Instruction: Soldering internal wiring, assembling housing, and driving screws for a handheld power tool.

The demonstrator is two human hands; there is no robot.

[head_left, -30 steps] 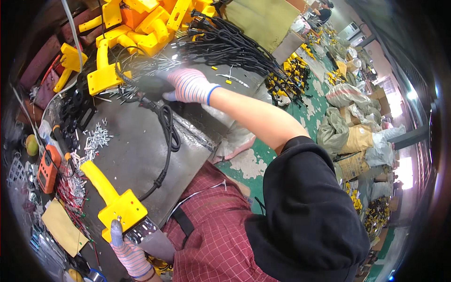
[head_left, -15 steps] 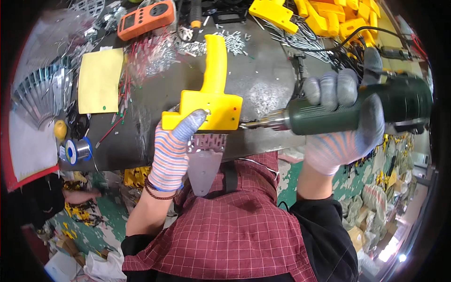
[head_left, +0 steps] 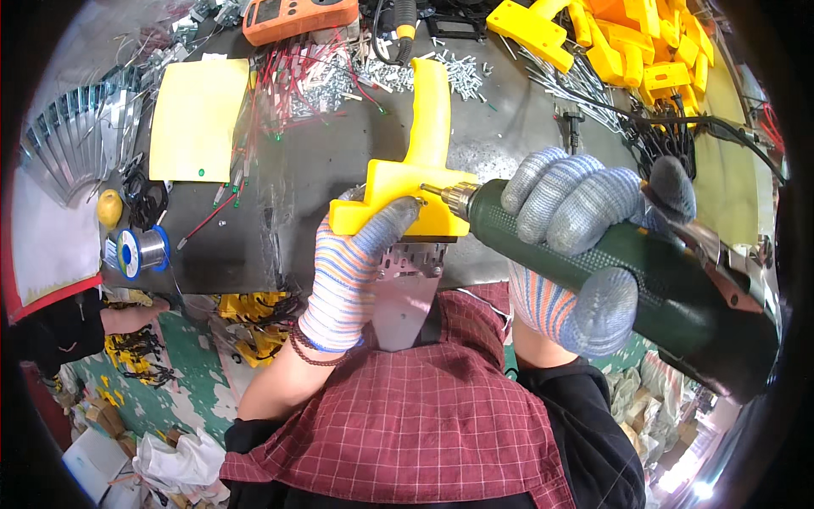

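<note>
My gloved left hand (head_left: 352, 263) grips a yellow plastic tool housing (head_left: 403, 191), thumb laid across its front face. The housing's handle points away from me. From its near edge a metal blade-like plate (head_left: 402, 297) with slots sticks out toward my apron. In my gloved right hand (head_left: 577, 220) is a dark green electric screwdriver (head_left: 543, 246), fingers wrapped round its body. Its bit (head_left: 437, 190) reaches left over the face of the housing, by my left thumb. Whether the bit touches a screw there I cannot tell.
Loose screws (head_left: 462, 76) and red wires (head_left: 297, 72) lie across the back of the dark bench. At back right are piled yellow housings (head_left: 636, 42). To the left are a yellow sheet (head_left: 199, 119), a solder spool (head_left: 142, 253) and fanned metal blades (head_left: 80, 127). An orange meter (head_left: 297, 19) lies behind.
The screwdriver's bit has come from the housing's right edge onto its face, and the screwdriver's body has tilted, its rear end nearer me. The housing appears farther right in view.
</note>
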